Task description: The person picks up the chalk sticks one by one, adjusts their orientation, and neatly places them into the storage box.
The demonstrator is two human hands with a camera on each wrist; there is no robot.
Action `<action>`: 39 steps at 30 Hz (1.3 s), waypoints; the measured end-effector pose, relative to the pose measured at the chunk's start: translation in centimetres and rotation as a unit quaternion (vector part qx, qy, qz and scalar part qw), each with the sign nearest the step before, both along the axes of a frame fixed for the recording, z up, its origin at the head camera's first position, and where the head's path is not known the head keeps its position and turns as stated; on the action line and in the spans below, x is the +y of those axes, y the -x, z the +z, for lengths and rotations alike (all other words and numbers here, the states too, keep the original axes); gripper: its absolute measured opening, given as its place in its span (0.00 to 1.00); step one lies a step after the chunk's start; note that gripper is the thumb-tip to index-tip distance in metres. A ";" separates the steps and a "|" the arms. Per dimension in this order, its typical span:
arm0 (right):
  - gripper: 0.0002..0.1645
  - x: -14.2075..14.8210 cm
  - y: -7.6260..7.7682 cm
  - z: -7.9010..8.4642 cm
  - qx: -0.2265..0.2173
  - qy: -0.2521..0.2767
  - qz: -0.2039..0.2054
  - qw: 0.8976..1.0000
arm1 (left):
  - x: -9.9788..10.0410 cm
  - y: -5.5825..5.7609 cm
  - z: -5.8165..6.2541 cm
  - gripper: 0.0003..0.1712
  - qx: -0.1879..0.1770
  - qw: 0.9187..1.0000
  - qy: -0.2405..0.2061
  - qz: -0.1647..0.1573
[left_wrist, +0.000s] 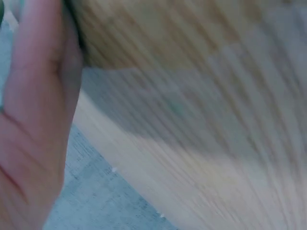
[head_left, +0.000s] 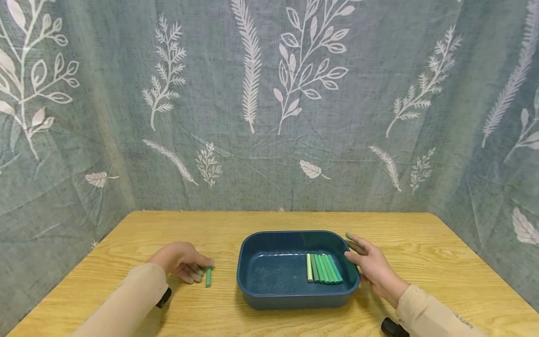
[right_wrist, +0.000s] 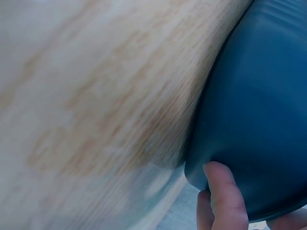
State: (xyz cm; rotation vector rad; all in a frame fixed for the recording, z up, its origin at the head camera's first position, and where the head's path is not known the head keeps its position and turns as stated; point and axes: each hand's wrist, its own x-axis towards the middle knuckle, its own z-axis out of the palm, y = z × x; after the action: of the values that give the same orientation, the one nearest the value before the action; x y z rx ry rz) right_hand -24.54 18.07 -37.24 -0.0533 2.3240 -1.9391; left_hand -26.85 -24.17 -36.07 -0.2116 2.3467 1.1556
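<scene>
My left hand is low over the left side of the table, pinching a green chalk stick by its far end. Green dust marks its fingertips. In the left wrist view, part of this hand shows at the left edge, while the chalk is out of sight. At the right end of a dark blue plastic basin, my right hand holds the rim, with fingers against the outer wall. Inside the basin, several green chalk sticks lie side by side, beside one pale yellow-green stick on their left.
The wooden table carries the basin near its middle. A blue-grey curtain with white leaf prints hangs behind the table and along both sides. Black wrist devices show beneath the cream sleeves.
</scene>
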 end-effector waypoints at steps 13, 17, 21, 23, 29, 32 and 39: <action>0.34 0.2 0.2 -0.1 -0.011 -0.003 -0.009 1.000 | 0.6 0.3 -0.8 0.15 0.002 1.000 0.029 0.013; 0.33 0.2 0.2 0.0 -0.008 -0.005 -0.010 1.000 | 0.4 0.1 -0.8 0.14 0.008 1.000 0.024 0.013; 0.33 0.2 0.2 0.2 -0.003 -0.006 -0.011 1.000 | 0.3 0.1 -0.8 0.13 0.011 1.000 0.014 0.008; 0.33 0.2 0.2 0.2 -0.008 -0.005 -0.012 1.000 | 0.2 0.1 -0.9 0.13 0.007 1.000 0.010 0.003; 0.33 0.1 0.1 0.1 -0.016 0.005 -0.017 1.000 | 0.2 0.0 -0.7 0.13 0.004 1.000 0.021 -0.005; 0.33 0.0 0.2 0.0 -0.012 0.006 -0.022 1.000 | 0.1 0.1 -0.5 0.13 0.008 1.000 0.029 -0.004; 0.33 0.0 0.1 0.1 -0.012 0.004 -0.022 1.000 | 0.3 0.0 -0.6 0.15 0.005 1.000 0.025 -0.006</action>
State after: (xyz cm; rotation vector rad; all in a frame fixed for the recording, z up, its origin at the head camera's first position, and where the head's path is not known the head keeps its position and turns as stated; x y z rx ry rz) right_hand -24.65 18.04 -37.10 0.0198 2.3226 -1.9577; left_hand -26.88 -23.90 -36.65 -0.2092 2.3841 1.0955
